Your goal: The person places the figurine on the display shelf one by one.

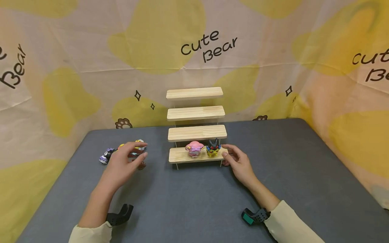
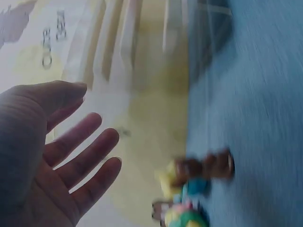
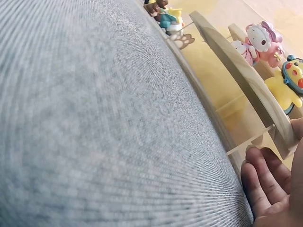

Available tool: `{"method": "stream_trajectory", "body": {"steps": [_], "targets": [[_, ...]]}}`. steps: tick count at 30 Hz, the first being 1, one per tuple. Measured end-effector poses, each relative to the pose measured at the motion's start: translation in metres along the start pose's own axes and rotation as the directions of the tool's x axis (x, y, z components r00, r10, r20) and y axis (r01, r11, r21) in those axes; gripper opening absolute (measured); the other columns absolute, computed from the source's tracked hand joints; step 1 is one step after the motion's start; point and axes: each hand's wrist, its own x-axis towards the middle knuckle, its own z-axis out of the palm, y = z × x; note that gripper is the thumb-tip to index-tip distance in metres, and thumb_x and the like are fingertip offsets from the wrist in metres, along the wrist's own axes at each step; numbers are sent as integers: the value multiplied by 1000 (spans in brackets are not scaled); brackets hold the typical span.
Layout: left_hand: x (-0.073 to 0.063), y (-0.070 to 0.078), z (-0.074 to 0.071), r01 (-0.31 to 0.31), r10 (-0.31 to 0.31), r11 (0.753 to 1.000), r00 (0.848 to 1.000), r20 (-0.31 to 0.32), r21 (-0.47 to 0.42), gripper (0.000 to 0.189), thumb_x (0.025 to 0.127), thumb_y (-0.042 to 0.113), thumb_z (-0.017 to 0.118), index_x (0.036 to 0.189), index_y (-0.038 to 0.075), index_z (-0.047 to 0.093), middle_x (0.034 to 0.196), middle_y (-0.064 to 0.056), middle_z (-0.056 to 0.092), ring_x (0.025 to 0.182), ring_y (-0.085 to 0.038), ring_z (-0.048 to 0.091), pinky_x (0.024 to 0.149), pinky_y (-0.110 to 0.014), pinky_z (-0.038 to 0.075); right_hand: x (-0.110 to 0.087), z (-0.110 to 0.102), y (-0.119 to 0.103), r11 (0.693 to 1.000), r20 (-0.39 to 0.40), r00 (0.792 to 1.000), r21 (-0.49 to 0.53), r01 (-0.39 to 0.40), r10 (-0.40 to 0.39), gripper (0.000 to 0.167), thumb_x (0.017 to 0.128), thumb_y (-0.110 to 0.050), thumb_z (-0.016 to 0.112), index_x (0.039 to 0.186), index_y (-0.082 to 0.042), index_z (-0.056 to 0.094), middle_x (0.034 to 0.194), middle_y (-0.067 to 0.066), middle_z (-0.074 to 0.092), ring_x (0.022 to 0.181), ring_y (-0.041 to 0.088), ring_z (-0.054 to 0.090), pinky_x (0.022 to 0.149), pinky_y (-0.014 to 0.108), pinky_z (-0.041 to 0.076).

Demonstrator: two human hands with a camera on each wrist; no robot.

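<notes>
A four-tier wooden display stand [image 1: 197, 133] rises like steps on the dark table. On its lowest board are a pink figurine [image 1: 195, 149] and, right of it, a yellow figurine [image 1: 213, 151] with a dark pointed hood. My right hand [image 1: 242, 166] pinches the right end of that board; its fingers [image 3: 265, 177] curl beneath the wood. My left hand [image 1: 121, 165] hovers with fingers apart over a cluster of small figurines, holding nothing. A brown figurine [image 2: 218, 165] shows in the left wrist view, blurred; the hand partly hides the cluster in the head view.
At the cluster's left edge lies a black, white and purple figurine [image 1: 107, 156]. Behind the table hangs a yellow-patterned cloth [image 1: 182, 40] with printed words. The upper boards step back towards it on thin clear supports.
</notes>
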Motion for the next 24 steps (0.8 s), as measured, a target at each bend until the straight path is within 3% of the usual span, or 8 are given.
{"method": "stream_trajectory", "body": {"steps": [3, 7, 14, 19, 24], "targets": [[-7, -13, -11, 25, -24, 1000, 999, -30, 18, 32, 96, 17, 70, 127, 10, 66, 126, -13, 67, 106, -31, 69, 93, -53, 54, 0, -1, 1, 1000, -6, 1000, 6, 0, 0, 32, 102, -19, 61, 132, -7, 63, 108, 23, 65, 76, 11, 70, 71, 26, 59], [-9, -26, -20, 49, -48, 999, 999, -12, 24, 32, 96, 17, 70, 126, 8, 66, 127, -16, 66, 107, -33, 69, 94, -54, 55, 0, -2, 1, 1000, -6, 1000, 9, 7, -7, 33, 103, -20, 60, 133, -7, 62, 107, 23, 64, 76, 11, 70, 71, 27, 59], [-6, -46, -14, 61, -61, 998, 997, 43, -2, 36, 95, 19, 71, 126, 2, 65, 124, -20, 68, 109, -36, 68, 93, -53, 55, 0, -3, 4, 1000, -15, 1000, 0, 13, -13, 32, 102, -19, 61, 132, -7, 62, 108, 22, 65, 74, 9, 69, 70, 27, 60], [-8, -57, -8, 98, -95, 994, 993, 76, -38, 38, 95, 22, 72, 128, 3, 65, 125, -18, 69, 106, -34, 69, 86, -34, 58, -1, -2, 3, 1000, -8, 1000, -12, 16, -16, 33, 102, -21, 61, 133, -8, 62, 108, 20, 65, 75, 8, 69, 70, 27, 60], [-10, -67, -3, 150, -132, 981, 981, 141, -123, 42, 96, 25, 71, 130, 3, 63, 130, -18, 67, 105, -33, 72, 80, -17, 54, -1, 0, 1, 1000, 6, 1000, -15, 22, -22, 33, 103, -22, 60, 133, -11, 62, 108, 19, 65, 76, 8, 70, 71, 27, 60]]}}
